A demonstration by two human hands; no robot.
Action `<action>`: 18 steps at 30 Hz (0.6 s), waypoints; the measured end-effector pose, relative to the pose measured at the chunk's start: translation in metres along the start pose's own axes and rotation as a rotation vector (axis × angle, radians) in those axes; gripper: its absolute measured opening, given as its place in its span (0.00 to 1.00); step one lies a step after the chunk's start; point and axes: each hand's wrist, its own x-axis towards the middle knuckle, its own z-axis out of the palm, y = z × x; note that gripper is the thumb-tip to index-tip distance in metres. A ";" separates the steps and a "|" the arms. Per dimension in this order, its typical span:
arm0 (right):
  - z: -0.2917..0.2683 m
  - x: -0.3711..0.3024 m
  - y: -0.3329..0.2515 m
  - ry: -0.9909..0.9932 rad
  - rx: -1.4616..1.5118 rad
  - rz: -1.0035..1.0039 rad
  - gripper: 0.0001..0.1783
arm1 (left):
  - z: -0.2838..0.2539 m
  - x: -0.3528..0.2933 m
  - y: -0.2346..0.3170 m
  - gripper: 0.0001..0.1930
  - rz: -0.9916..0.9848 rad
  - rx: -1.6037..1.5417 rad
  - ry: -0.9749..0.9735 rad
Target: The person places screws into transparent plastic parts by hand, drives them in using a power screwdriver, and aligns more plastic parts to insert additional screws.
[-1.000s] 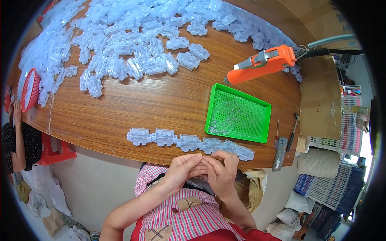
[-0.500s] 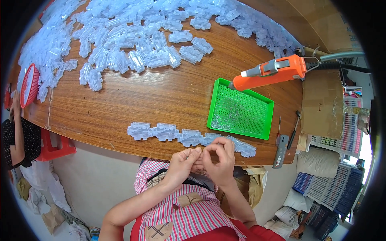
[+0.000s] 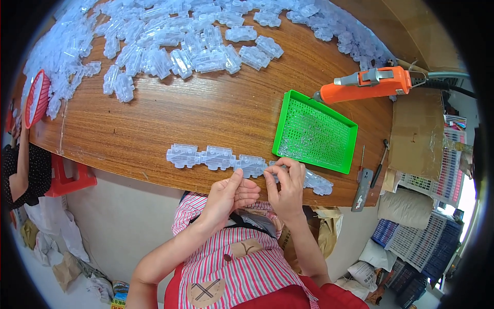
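A row of clear plastic toy-car-shaped casings lies along the table's near edge, with one casing (image 3: 219,157) left of the hands. My left hand (image 3: 226,198) is cupped below the row, its fingers stretched and the thumb apart. That thumb tip is close to the middle casing (image 3: 250,166). Beside it, my right hand (image 3: 288,188) brings thumb and forefinger together at the gap after that casing. Anything in the pinch is too small to make out. The right fingers partly cover another casing; the last casing (image 3: 319,183) sits to their right.
A green perforated tray (image 3: 353,149) holds many small metal pieces. An orange electric screwdriver (image 3: 365,85) points at its far-left corner. A phone (image 3: 362,189) and a hammer (image 3: 380,165) lie right. Loose casings (image 3: 190,44) heap the far side. A co-worker's arm (image 3: 23,154) reaches a red basket (image 3: 37,98).
My hands have drawn apart, and the right fingers have moved onto the row. My left fingers have opened out. The whole view has shifted slightly.
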 end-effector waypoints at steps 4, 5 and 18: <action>0.001 0.001 -0.001 0.045 0.075 0.072 0.07 | 0.001 0.000 0.003 0.25 -0.009 0.020 0.001; 0.000 0.001 -0.001 0.044 0.076 0.071 0.07 | 0.001 0.000 0.003 0.25 -0.007 0.019 0.001; -0.031 -0.007 -0.037 -0.052 0.128 0.007 0.09 | 0.006 -0.005 0.011 0.42 -0.112 -0.376 -0.375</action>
